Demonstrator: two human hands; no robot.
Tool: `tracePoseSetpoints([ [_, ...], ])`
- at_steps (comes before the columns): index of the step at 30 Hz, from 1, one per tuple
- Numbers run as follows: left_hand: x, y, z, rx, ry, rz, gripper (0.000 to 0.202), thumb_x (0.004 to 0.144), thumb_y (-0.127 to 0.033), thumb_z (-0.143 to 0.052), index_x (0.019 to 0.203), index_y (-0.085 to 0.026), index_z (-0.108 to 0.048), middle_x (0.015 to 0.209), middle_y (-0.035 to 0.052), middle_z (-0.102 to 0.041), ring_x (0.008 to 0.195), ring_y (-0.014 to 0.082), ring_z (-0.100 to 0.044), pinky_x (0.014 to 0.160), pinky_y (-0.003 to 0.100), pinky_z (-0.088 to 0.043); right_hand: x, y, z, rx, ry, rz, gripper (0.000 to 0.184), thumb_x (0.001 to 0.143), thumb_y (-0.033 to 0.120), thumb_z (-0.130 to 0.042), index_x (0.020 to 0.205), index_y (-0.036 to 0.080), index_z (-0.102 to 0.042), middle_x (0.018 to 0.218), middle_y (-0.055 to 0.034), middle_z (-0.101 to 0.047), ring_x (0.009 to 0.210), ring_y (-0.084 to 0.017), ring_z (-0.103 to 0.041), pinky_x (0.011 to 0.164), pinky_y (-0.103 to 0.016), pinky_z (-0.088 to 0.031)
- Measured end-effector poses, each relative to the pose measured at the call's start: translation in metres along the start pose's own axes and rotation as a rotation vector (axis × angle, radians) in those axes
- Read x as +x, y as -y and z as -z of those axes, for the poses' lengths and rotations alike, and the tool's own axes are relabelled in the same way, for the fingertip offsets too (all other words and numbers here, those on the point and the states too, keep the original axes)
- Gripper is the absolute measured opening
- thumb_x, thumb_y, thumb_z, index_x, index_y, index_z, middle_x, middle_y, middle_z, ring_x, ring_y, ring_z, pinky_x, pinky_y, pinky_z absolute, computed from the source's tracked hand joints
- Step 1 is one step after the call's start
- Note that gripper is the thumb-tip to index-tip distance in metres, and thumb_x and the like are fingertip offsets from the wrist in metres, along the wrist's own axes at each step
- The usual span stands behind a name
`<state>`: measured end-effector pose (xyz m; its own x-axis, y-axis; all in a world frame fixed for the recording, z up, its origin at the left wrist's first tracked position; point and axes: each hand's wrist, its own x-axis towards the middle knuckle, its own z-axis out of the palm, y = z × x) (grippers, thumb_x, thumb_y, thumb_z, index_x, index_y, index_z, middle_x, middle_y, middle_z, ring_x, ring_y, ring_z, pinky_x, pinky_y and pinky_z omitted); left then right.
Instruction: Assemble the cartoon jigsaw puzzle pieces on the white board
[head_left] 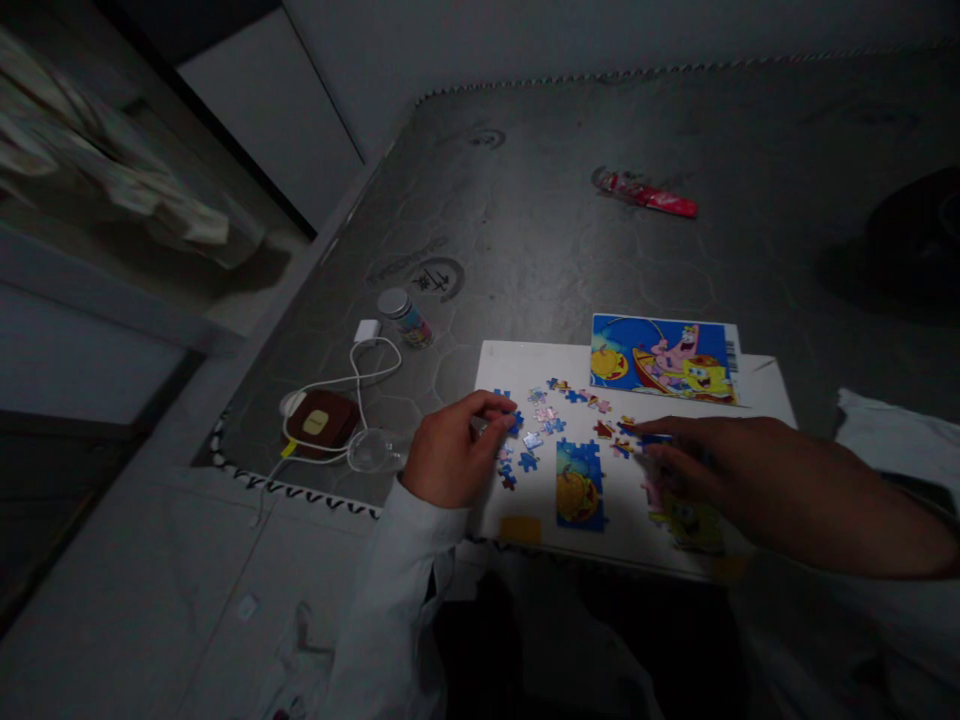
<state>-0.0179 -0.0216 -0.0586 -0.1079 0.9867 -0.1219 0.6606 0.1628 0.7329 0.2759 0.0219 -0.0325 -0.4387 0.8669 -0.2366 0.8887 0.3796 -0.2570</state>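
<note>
My left hand (pixel 456 448) is at the left side of the white board (pixel 480 515), thumb and forefinger closed on a small blue jigsaw piece (pixel 517 422). From the right reaches my right hand (pixel 724 460), its forefinger stretched out by a blue-and-yellow jigsaw piece (pixel 627 427) and its thumb apart below. Loose jigsaw pieces (pixel 533 440) lie scattered between the hands. A joined section with a burger picture (pixel 579 488) sits nearer me. Another joined section with a yellow cartoon face (pixel 694 522) is partly hidden under my right hand.
Behind the pieces lies a cartoon picture card (pixel 664 358). Left of the board are a clear jar with a silver lid (pixel 406 318), a white charger and cable (pixel 367 331), and a brown case (pixel 322 420). A red packet (pixel 649 194) lies farther back; white paper (pixel 892 430) is at right.
</note>
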Motion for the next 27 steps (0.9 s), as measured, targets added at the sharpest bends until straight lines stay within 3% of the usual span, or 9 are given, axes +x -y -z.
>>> tracePoseSetpoints([
  [3, 0.000, 0.002, 0.000, 0.018, -0.001, -0.008, 0.017, 0.091, -0.025, -0.065, 0.103, -0.025, -0.077, 0.090, -0.0021, -0.078, 0.061, 0.0111, -0.061, 0.066, 0.026, -0.045, -0.002, -0.011, 0.005, -0.041, 0.095, -0.134, 0.046, 0.096, 0.060, -0.039, 0.116, 0.042, -0.076, 0.102, -0.0067, -0.080, 0.078, -0.034, -0.074, 0.062, -0.050, -0.056],
  [9, 0.001, 0.001, 0.002, 0.015, -0.065, 0.031, 0.017, 0.091, -0.029, -0.066, 0.103, -0.025, -0.078, 0.092, -0.0018, -0.078, 0.057, 0.0103, -0.058, 0.063, 0.027, -0.044, -0.007, -0.027, 0.010, -0.072, 0.118, -0.256, 0.056, 0.099, 0.064, -0.029, 0.124, 0.039, -0.073, 0.107, -0.0105, -0.079, 0.084, -0.034, -0.074, 0.067, -0.049, -0.053],
  [14, 0.003, -0.004, 0.002, 0.022, -0.114, 0.083, 0.016, 0.089, -0.033, -0.069, 0.099, -0.026, -0.079, 0.089, -0.0025, -0.078, 0.053, 0.0096, -0.054, 0.061, 0.027, -0.043, -0.006, -0.023, 0.009, -0.081, 0.103, -0.256, 0.057, 0.097, 0.066, -0.030, 0.124, 0.037, -0.073, 0.108, -0.0108, -0.078, 0.084, -0.034, -0.073, 0.068, -0.049, -0.052],
  [27, 0.004, -0.012, -0.018, 0.032, -0.142, 0.112, 0.014, 0.086, -0.033, -0.074, 0.097, -0.027, -0.077, 0.084, -0.0027, -0.079, 0.061, 0.0130, -0.064, 0.064, 0.027, -0.044, -0.002, -0.016, 0.006, -0.045, 0.083, -0.202, 0.055, 0.095, 0.068, -0.035, 0.118, 0.039, -0.075, 0.106, -0.0086, -0.079, 0.081, -0.036, -0.074, 0.062, -0.050, -0.055],
])
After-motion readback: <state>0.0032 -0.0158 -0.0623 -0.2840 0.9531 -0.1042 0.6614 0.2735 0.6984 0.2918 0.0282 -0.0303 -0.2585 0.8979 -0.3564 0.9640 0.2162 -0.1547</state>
